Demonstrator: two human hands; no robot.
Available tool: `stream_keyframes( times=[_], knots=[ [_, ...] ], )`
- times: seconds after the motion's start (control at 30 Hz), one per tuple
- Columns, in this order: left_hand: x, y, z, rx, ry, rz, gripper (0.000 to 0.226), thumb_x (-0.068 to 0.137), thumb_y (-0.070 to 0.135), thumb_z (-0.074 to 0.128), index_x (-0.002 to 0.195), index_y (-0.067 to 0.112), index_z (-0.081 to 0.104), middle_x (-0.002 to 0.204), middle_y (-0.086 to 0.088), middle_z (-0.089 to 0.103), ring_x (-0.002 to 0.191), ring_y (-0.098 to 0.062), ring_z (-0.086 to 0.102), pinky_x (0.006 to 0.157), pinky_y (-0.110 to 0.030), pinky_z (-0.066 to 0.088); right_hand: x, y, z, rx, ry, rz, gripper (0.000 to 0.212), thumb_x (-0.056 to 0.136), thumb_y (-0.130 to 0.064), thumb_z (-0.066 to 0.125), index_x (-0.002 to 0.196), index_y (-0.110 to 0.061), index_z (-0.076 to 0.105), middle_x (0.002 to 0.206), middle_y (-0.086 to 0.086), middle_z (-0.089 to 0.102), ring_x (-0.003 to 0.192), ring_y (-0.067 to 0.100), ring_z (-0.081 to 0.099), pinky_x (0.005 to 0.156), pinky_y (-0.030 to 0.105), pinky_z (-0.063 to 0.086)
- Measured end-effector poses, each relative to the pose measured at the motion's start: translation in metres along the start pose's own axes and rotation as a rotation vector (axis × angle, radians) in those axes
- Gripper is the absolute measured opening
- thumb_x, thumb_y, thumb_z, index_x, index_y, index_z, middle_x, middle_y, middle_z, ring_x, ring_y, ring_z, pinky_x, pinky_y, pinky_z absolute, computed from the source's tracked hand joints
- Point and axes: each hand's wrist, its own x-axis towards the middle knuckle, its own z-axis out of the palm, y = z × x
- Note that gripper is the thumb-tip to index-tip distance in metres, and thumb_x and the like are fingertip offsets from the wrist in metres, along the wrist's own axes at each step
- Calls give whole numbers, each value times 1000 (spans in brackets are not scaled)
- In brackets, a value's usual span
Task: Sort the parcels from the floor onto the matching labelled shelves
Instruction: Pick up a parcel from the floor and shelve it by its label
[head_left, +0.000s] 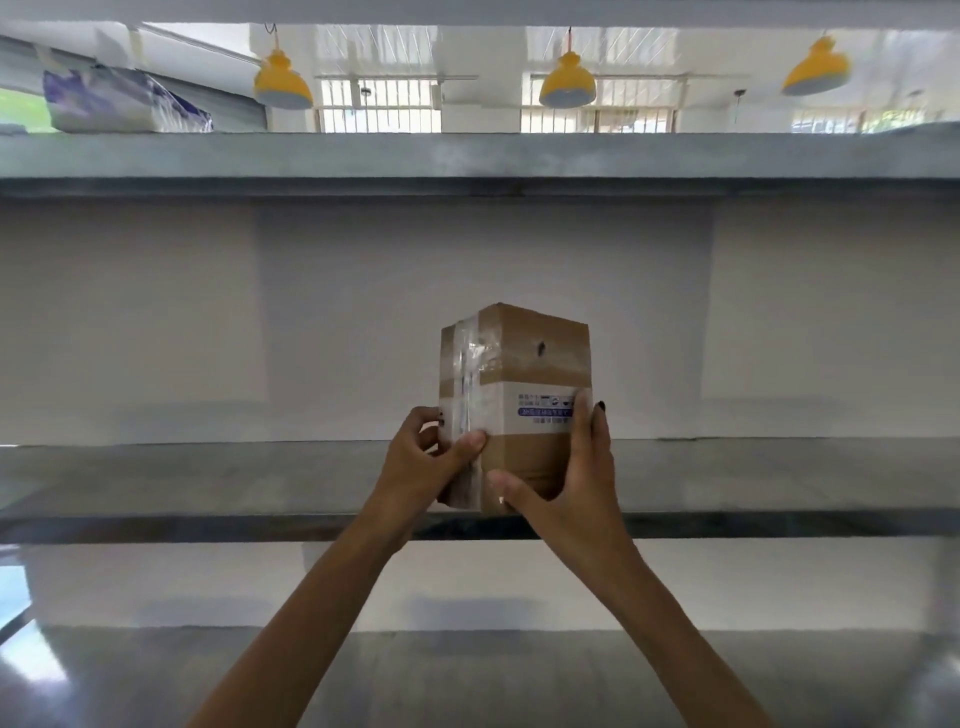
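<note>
A soft white plastic package printed with blue and purple (122, 101) is seen lying on the upper grey metal shelf (467, 156), far up and to the left of the small brown cardboard parcel (514, 395); no label can be made out on any shelf. The left hand (431, 457) is wrapped around the parcel's lower left edge, the thumb pressed flat on the clear tape that runs down that side; the parcel itself is held upright and slightly tilted, its bottom edge at the front lip of the middle grey metal shelf (208, 483); whether it rests on that shelf or is held just above it cannot be told. A white label with blue print is stuck across the parcel's front face, and a small dark mark is seen above it. The right hand (566, 483) is closed on the parcel's lower right side, thumb across the front, fingers reaching up the right edge. Three yellow pendant lamps (567, 83) are hung high above the parcel, beyond the upper shelf.
</note>
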Motion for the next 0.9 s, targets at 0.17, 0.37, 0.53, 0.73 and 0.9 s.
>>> stream_keyframes(
  times=[0.17, 0.37, 0.53, 0.73, 0.9],
  knots=[
    [7, -3, 8, 50, 48, 99, 37, 71, 36, 73, 99, 28, 50, 89, 20, 64, 75, 4, 67, 55, -11, 52, 11, 19, -7, 146, -37, -26, 117, 64, -54, 76, 144, -43, -9, 155, -15, 2, 143, 18, 17, 111, 49, 35],
    [8, 0, 18, -184, -198, -76, 61, 68, 48, 65, 124, 31, 48, 117, 0, 64, 101, -20, 67, 77, -34, 59, 16, 40, -32, 577, -182, -10, 95, 64, -43, 78, 126, -68, 11, 154, -13, 20, 132, 15, 38, 98, 42, 50],
    [6, -9, 26, -387, -338, -201, 67, 69, 46, 72, 129, 29, 46, 120, -4, 66, 107, -22, 66, 78, -32, 57, 19, 51, -34, 605, -254, -102, 98, 70, -40, 73, 138, -59, 5, 154, -18, 17, 137, 11, 34, 101, 40, 48],
    [15, -12, 37, -332, -177, -131, 88, 61, 54, 75, 136, 31, 36, 125, -7, 60, 109, -25, 63, 90, -45, 54, 17, 43, -32, -102, 68, -546, 74, 92, -44, 46, 147, -43, -4, 156, -14, -22, 146, 4, -8, 114, 18, 22],
    [13, -12, 46, -301, -147, -81, 83, 65, 62, 69, 136, 34, 38, 129, -6, 58, 113, -25, 60, 95, -51, 50, 14, 40, -23, -509, 137, -579, 65, 94, -54, 30, 149, -29, 6, 160, 6, -1, 147, 24, -6, 110, 55, 33]
  ],
)
